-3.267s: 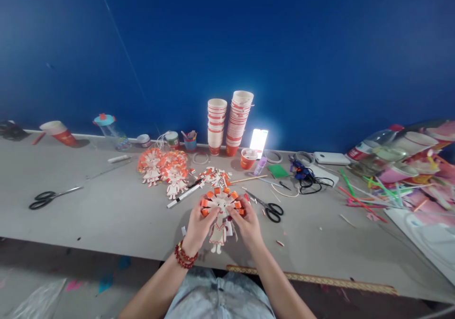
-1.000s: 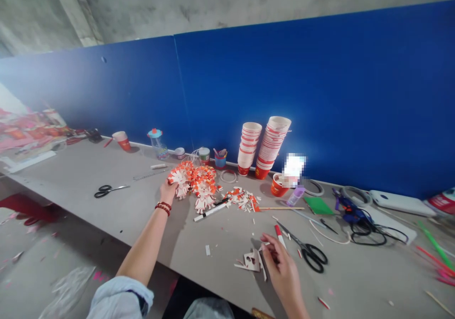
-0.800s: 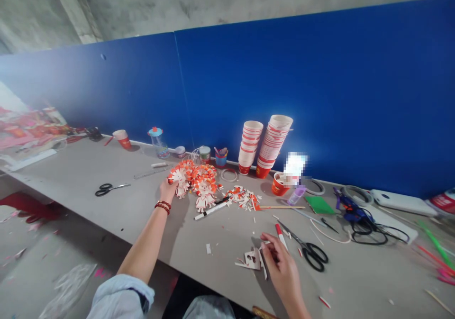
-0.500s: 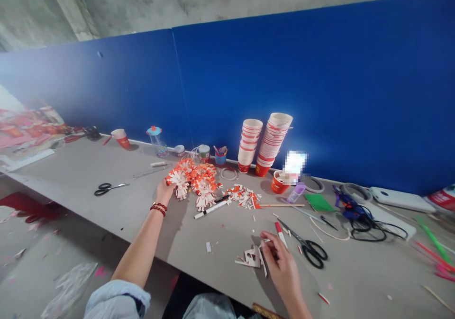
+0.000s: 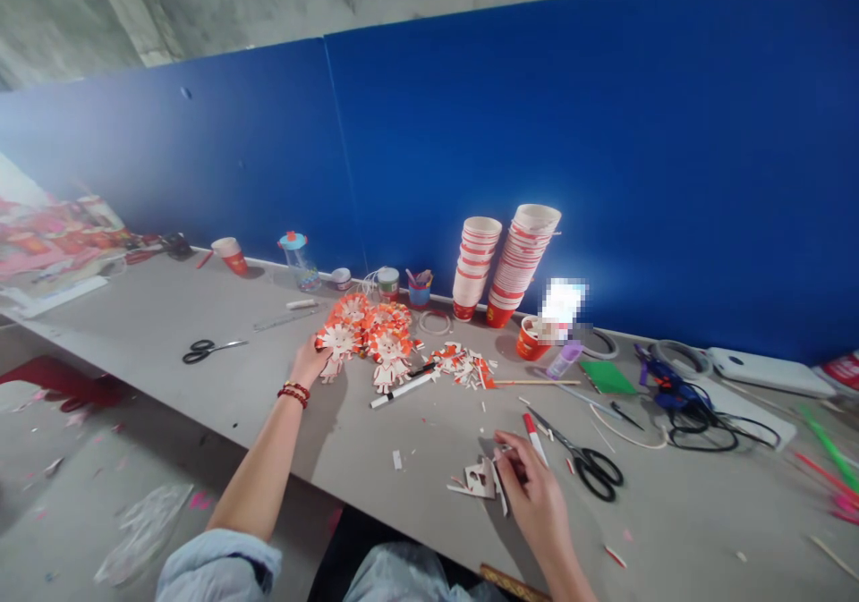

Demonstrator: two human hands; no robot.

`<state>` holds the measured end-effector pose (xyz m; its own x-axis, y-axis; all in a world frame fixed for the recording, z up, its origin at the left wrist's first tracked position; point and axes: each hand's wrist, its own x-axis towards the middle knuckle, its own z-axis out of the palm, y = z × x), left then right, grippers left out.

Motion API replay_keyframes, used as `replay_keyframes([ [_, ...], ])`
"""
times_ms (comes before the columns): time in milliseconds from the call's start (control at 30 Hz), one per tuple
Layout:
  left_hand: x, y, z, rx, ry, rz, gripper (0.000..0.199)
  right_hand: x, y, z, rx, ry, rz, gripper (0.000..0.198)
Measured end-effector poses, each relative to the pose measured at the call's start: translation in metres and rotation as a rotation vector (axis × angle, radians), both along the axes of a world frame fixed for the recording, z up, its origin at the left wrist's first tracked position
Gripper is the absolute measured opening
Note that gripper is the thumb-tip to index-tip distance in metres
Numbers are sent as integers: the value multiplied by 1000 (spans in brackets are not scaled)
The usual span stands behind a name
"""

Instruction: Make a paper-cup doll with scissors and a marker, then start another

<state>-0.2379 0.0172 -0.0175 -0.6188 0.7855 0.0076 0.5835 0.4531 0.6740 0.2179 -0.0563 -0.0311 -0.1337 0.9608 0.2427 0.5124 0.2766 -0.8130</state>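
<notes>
At the left edge of a pile of red-and-white paper figures, my left hand [image 5: 312, 359] is closed on one paper figure [image 5: 340, 341]; its fingertips are partly hidden behind the paper. Another paper figure [image 5: 390, 360] lies just to the right. My right hand [image 5: 535, 487] rests low over the table near the front edge with curled fingers. Cut paper scraps [image 5: 479, 479] lie against its fingertips, and what is between the fingers is hidden. Black-handled scissors [image 5: 594, 472] and a red-capped marker [image 5: 535, 436] lie just beyond this hand.
Two stacks of paper cups [image 5: 523, 267] stand by the blue partition [image 5: 604, 137]. A red cup [image 5: 532, 341], glue bottle [image 5: 564, 360] and glue gun [image 5: 675, 392] are on the right. Small paper offcuts [image 5: 463, 365] lie mid-table. Another pair of scissors [image 5: 211, 349] lies left.
The view has shifted slightly. Beyond that, both hands keep nearly the same places, the left at the paper figure and the right by the scraps.
</notes>
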Motion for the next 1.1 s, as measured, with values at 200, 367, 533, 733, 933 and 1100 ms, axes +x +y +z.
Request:
replay_keyframes([
  [200,3,2,-1,62,44,-26,34,0,-1,1,10,-21,2,29],
  [367,0,-7,4,121,114,-3,48,0,0,1,31,-22,-7,29],
  [533,13,-33,12,240,294,-41,31,0,0,2,27,-40,3,29],
  [733,32,-44,12,267,459,-298,25,-1,1,3,17,-54,7,30],
  [933,35,-37,6,234,540,-392,25,0,-1,2,10,-25,-1,30],
  [1100,35,-39,7,233,561,-415,25,1,-2,1,-12,-18,14,30],
])
